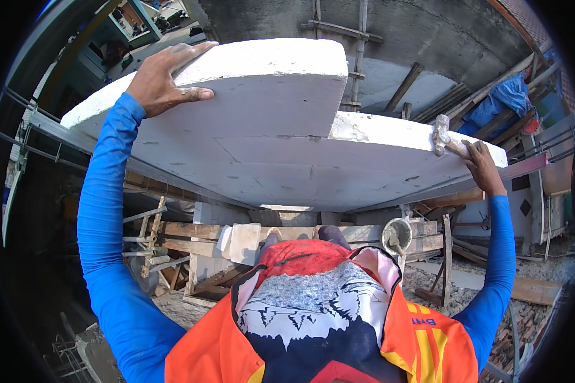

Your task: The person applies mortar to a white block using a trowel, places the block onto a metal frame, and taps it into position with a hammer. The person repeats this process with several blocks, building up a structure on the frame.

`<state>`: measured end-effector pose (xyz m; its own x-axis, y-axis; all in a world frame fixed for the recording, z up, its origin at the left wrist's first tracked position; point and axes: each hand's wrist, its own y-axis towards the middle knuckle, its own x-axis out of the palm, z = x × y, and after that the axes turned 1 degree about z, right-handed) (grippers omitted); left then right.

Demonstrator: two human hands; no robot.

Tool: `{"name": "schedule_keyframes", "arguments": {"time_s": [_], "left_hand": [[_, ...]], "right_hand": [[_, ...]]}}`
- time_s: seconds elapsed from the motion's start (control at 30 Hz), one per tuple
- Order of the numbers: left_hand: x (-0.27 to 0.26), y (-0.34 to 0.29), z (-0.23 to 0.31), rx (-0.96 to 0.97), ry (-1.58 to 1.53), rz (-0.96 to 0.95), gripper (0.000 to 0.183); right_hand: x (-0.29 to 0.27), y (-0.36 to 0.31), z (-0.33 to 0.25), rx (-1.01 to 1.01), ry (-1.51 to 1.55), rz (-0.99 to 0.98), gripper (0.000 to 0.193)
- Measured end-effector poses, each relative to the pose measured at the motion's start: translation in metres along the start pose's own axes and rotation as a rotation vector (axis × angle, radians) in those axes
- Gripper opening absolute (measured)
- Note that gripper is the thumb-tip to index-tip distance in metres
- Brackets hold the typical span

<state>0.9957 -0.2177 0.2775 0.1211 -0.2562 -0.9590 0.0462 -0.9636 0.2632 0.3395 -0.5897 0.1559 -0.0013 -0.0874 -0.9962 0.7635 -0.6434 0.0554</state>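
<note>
A wall of white lightweight concrete blocks [287,163] stands in front of me, its top stepped. The higher course [268,60] runs across the left and middle, ending at a vertical block end near the middle. My left hand [166,80] grips its top edge, fingers laid over the top and thumb against the near face. My right hand [482,167] is closed round the handle of a hammer [440,135] at the right end of the lower course. The hammer's greyish, dusty head lies over that course's top; whether it touches the blocks I cannot tell.
My feet stand on wooden scaffold planks [185,230] below the wall. A bucket [397,235] with grey contents hangs or stands at their right. Timber props [152,236] rise at the left. Behind the wall are a grey rendered wall [428,32] and a blue tarp [505,99].
</note>
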Motion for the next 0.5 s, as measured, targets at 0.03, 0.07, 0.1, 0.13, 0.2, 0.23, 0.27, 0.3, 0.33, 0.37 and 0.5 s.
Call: {"name": "schedule_keyframes", "arguments": {"time_s": [0.03,0.07,0.1,0.13,0.2,0.23,0.27,0.3,0.33,0.37,0.5], "left_hand": [[0.003,0.001,-0.003,0.009,0.004,0.014,0.105],[0.007,-0.006,-0.010,0.002,0.018,0.017,0.104],[0.009,-0.007,-0.013,0.006,0.025,0.033,0.104],[0.007,-0.005,-0.009,0.007,0.004,0.026,0.103],[-0.001,0.002,-0.001,0.011,-0.038,0.017,0.102],[-0.002,0.002,0.002,0.008,-0.037,0.017,0.102],[-0.002,0.001,0.004,0.001,-0.038,0.012,0.102],[-0.001,0.001,0.006,-0.003,-0.037,0.007,0.102],[-0.003,0.000,0.008,-0.020,-0.059,-0.018,0.102],[-0.007,0.001,0.009,-0.032,-0.081,-0.039,0.102],[-0.001,0.000,0.000,0.010,-0.062,-0.005,0.102]], "right_hand": [[0.001,-0.004,0.007,-0.010,-0.029,-0.001,0.063],[-0.014,0.002,-0.016,0.018,0.058,-0.043,0.051],[-0.015,0.000,-0.028,0.039,0.123,0.049,0.048],[-0.011,-0.007,-0.038,0.064,0.187,0.139,0.045],[0.008,-0.020,-0.058,0.225,0.334,0.305,0.041],[0.016,-0.021,-0.081,0.415,0.866,0.242,0.041],[0.021,-0.022,-0.119,0.506,1.162,0.283,0.038],[0.023,-0.020,-0.154,0.539,1.376,0.319,0.035],[0.023,-0.018,-0.190,0.576,1.588,0.348,0.033],[0.018,-0.017,-0.221,0.585,1.770,0.340,0.030],[0.017,0.003,-0.321,0.541,2.056,0.198,0.029]]}}
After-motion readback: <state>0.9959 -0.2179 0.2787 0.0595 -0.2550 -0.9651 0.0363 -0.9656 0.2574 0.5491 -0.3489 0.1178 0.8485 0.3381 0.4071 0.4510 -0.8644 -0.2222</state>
